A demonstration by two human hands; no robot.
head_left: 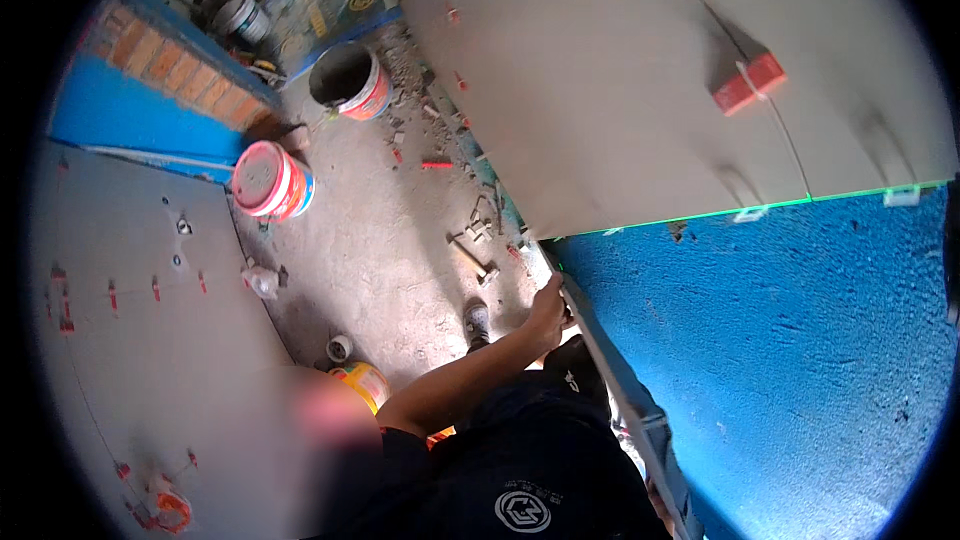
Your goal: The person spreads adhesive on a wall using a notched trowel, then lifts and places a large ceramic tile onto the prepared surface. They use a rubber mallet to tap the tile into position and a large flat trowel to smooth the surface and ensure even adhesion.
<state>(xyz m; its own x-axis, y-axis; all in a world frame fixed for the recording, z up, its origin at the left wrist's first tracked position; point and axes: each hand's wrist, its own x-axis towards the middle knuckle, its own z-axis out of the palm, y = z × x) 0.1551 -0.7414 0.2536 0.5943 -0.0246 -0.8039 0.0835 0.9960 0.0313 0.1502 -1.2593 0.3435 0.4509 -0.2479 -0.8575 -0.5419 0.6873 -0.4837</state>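
Observation:
A large thin tile (610,370), seen nearly edge-on, stands tilted beside the blue rough-coated wall (780,340). My left hand (547,315) is closed round its far edge, with the arm reaching across from below. Only a sliver of my right hand (660,508) shows at the tile's near end, pressed against its edge; most of its fingers are hidden. Above the blue coating, large grey tiles (620,90) cover the wall, and a bright green line runs along their lower edge. White clips (750,213) sit on that edge.
A red block (750,83) hangs on a cord against the upper tiles. On the dusty floor are a hammer (472,260), small rubble, an open bucket (350,80) and a red-lidded bucket (272,180). Another tiled surface with red clips (150,290) stands at left.

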